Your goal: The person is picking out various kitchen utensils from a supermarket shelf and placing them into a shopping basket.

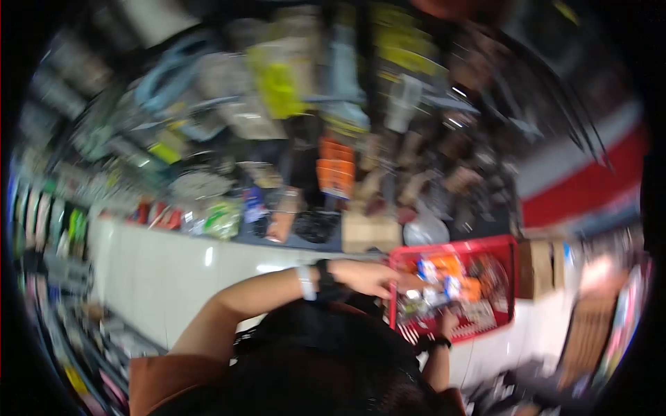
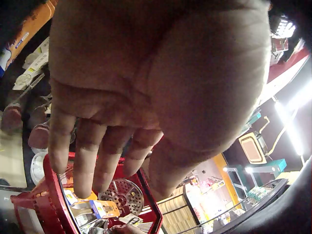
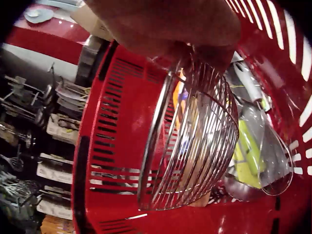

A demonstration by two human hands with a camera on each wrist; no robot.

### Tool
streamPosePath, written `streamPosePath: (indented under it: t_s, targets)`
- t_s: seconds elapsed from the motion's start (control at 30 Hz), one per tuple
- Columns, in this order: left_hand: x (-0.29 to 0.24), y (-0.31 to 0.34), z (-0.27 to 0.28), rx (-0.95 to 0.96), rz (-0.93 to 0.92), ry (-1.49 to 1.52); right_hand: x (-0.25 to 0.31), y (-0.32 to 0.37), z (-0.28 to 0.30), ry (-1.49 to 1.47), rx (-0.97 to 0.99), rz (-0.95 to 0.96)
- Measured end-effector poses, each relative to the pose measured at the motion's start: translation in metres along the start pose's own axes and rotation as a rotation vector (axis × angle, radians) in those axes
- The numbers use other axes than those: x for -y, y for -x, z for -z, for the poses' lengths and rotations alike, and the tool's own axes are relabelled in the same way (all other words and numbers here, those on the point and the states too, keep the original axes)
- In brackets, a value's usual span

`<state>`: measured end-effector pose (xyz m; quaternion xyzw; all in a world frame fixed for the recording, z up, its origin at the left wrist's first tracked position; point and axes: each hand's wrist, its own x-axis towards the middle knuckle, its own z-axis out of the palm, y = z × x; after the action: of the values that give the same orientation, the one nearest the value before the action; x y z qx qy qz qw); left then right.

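My left hand (image 1: 366,276) is at the left rim of a red shopping basket (image 1: 514,277); whether it touches the rim is unclear. In the left wrist view the palm and loosely extended fingers of this hand (image 2: 126,92) hold nothing, with the basket (image 2: 48,195) beyond. Inside the basket is my right hand (image 1: 449,322). The right wrist view shows this hand (image 3: 170,29) gripping a round wire strainer (image 3: 200,141) by its upper end; the fingertips are partly hidden. Beneath the strainer lie a yellow-green packaged item (image 3: 248,156) and other packages.
Display racks of packaged kitchen tools (image 1: 336,166) stand ahead, blurred. A cardboard box (image 1: 538,269) is right of the basket, above pale floor tiles (image 1: 173,277). More shelving stands at the far left, and a red-and-white panel (image 1: 590,184) at the right.
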<state>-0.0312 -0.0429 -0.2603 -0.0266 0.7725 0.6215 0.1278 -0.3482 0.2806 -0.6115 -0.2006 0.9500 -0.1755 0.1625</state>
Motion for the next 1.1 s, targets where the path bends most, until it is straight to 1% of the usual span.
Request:
streamPosePath:
  t_s: [0.03,0.07,0.1,0.13,0.17,0.2,0.27,0.3,0.33,0.37,0.4,0.47,0.5,0.53,0.6,0.67,0.73,0.8,0.83,0.87,0.9,0.93,0.97,1.0,1.03,1.07,1.1]
  targets:
    - [-0.001,0.007,-0.001,-0.029,0.031,0.047,0.03,0.018,0.019,-0.212,0.096,0.039]
    - [-0.003,0.012,0.004,-0.025,0.08,0.033,0.049,0.028,0.019,-0.364,0.162,-0.12]
    - [-0.012,0.018,0.006,-0.064,0.16,-0.056,0.098,0.049,0.039,-0.786,0.089,-0.533]
    - [-0.004,0.017,0.003,-0.064,0.152,-0.068,0.087,0.05,0.022,-1.108,0.093,-0.617]
    - [0.006,0.017,0.0,-0.069,0.153,-0.081,0.104,0.052,0.023,-1.083,-0.011,-0.759]
    - [0.01,0.02,0.0,-0.056,0.18,-0.044,0.101,0.053,0.023,-0.767,0.118,-0.66]
    - [0.005,0.021,-0.002,-0.044,0.242,-0.044,0.042,0.039,-0.037,-0.685,0.207,-0.618]
    - [0.002,0.022,-0.002,-0.024,0.238,-0.048,0.042,0.043,-0.034,-0.81,0.253,-0.741]
    - [-0.001,0.022,-0.001,-0.047,0.257,-0.057,0.053,0.048,-0.027,-0.938,0.299,-0.862]
    - [-0.002,0.023,0.0,-0.066,0.274,-0.066,0.074,0.057,-0.006,-1.022,0.273,-0.929]
    - [-0.002,0.024,0.0,-0.04,0.268,-0.068,0.064,0.067,-0.006,-0.804,0.309,-0.449]
    - [-0.002,0.024,-0.002,-0.132,0.229,0.014,0.038,0.035,-0.05,-0.788,0.167,-0.82]
    - [-0.001,0.025,-0.002,-0.13,0.234,0.031,0.056,0.053,-0.007,-0.795,0.151,-0.833]
    - [0.0,0.025,-0.002,-0.119,0.228,0.026,0.136,0.057,0.03,0.015,-0.241,-0.452]
    - [0.001,0.029,-0.003,-0.148,0.259,0.076,0.185,0.053,0.06,-0.316,-0.409,-0.137]
    - [0.004,0.032,-0.004,-0.149,0.262,0.086,0.232,0.041,0.061,-0.486,-0.48,0.072]
    - [0.003,0.036,-0.006,-0.159,0.252,0.073,0.3,0.042,0.091,-0.741,-0.349,0.215]
    - [0.004,0.039,-0.011,-0.185,0.241,0.062,0.344,0.029,0.093,-0.686,-0.215,0.353]
    - [0.011,0.041,-0.013,-0.184,0.234,0.06,0.37,0.028,0.101,-0.711,-0.12,0.358]
    - [0.014,0.044,-0.016,-0.196,0.236,0.058,0.388,0.025,0.099,-0.718,-0.153,0.457]
    - [0.008,0.049,-0.016,-0.204,0.237,0.041,0.407,0.02,0.105,-0.616,-0.006,0.38]
    - [0.003,0.055,-0.016,-0.224,0.243,0.024,0.4,-0.021,0.041,-0.589,-0.194,0.567]
    - [0.0,0.06,-0.017,-0.235,0.213,0.006,0.42,-0.006,0.078,-0.448,0.178,0.358]
    - [0.0,0.065,-0.016,-0.244,0.18,-0.011,0.429,0.003,0.088,-0.551,0.28,0.294]
    - [0.002,0.07,-0.017,-0.269,0.208,-0.002,0.438,0.001,0.08,-0.374,0.088,0.277]
    - [0.005,0.071,-0.017,-0.282,0.231,0.013,0.44,-0.009,0.077,-0.419,0.182,0.233]
    - [0.005,0.079,-0.019,-0.352,0.259,0.02,0.437,-0.023,0.059,-0.372,0.123,0.277]
